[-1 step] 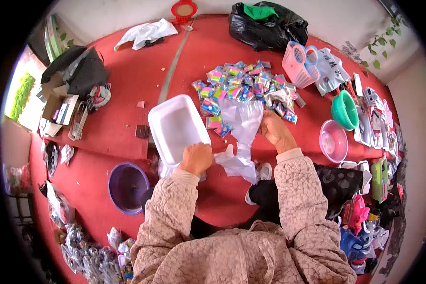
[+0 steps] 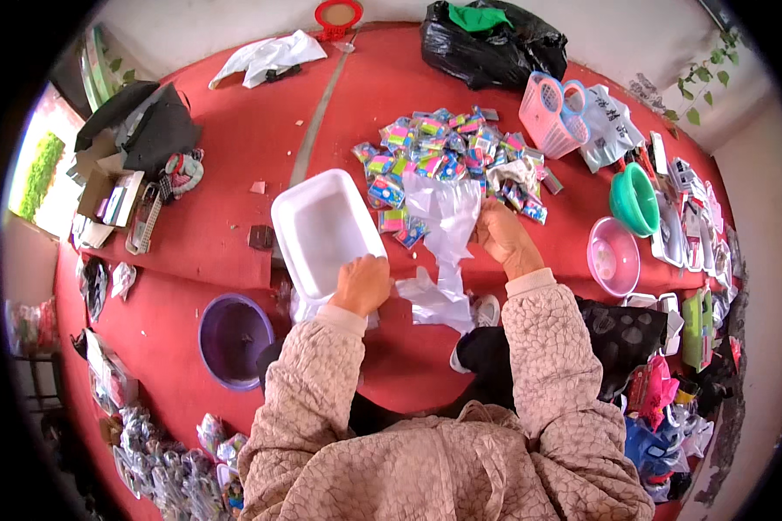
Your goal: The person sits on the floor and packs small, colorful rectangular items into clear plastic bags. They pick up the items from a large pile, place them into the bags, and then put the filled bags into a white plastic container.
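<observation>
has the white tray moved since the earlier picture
No. The white tray sits in the same spot against the pile of colourful packets and the purple basin; the left hand holds its near edge in both pictures.

This looks like a small goods stall or home sorting room: a red cloth-covered floor [image 2: 191, 234] carries a heap of small colourful packets [image 2: 447, 156], plastic basins in green [image 2: 634, 200], pink [image 2: 613, 256] and purple [image 2: 233, 339], a pink plastic basket [image 2: 549, 113], and open cardboard boxes [image 2: 104, 195] along plain walls.
</observation>
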`<state>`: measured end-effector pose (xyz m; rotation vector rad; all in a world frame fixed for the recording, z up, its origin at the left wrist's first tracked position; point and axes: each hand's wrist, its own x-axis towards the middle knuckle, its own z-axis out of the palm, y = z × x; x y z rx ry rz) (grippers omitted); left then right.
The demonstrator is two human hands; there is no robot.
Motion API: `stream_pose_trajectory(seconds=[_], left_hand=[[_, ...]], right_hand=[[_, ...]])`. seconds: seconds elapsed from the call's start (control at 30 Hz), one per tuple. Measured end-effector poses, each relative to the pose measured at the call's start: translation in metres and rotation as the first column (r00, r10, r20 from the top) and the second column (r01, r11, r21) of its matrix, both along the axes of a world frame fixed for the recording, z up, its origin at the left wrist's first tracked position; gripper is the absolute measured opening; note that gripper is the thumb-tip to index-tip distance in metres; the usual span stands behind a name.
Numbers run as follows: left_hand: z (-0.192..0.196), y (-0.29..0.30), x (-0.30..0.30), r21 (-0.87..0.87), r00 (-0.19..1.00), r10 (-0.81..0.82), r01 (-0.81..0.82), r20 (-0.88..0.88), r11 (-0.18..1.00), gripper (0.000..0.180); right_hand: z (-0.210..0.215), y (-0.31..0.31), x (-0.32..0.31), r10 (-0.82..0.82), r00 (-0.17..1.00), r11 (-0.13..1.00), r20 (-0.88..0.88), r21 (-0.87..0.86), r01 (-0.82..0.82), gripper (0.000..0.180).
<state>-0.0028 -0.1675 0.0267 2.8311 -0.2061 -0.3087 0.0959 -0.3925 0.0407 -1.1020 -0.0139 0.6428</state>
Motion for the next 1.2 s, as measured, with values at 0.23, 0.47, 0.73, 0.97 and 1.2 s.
stream_pose_trajectory(seconds=[0.23, 0.47, 0.73, 0.97, 1.2], left_hand=[[-0.035, -0.023, -0.009, 0.035, 0.979, -0.046, 0.054, -0.200, 0.998, 0.071], [0.035, -0.016, 0.018, -0.916, 0.914, -0.242, -0.240, -0.325, 0.322, 0.076], [0.041, -0.007, 0.022, -0.676, 0.909, -0.328, -0.412, -0.257, -0.611, 0.072], [0.039, -0.002, 0.028, -0.519, 0.867, -0.208, -0.446, -0.453, -0.729, 0.030], [0.035, 0.010, 0.033, -0.855, 0.878, -0.074, -0.478, -0.473, -0.203, 0.014]], right_hand=[[0.001, 0.001, 0.000, 0.057, 0.998, 0.835, -0.005, 0.549, -0.045, 0.027], [0.029, -0.001, -0.010, 0.019, 1.000, 0.904, 0.008, 0.426, -0.021, 0.025], [0.025, 0.001, 0.003, -0.143, 0.989, 0.827, -0.024, 0.546, 0.133, 0.028], [0.033, 0.012, 0.000, -0.311, 0.939, 0.725, -0.146, 0.603, 0.333, 0.028], [0.019, -0.007, 0.002, -0.207, 0.973, 0.726, 0.101, 0.683, 0.084, 0.042]])
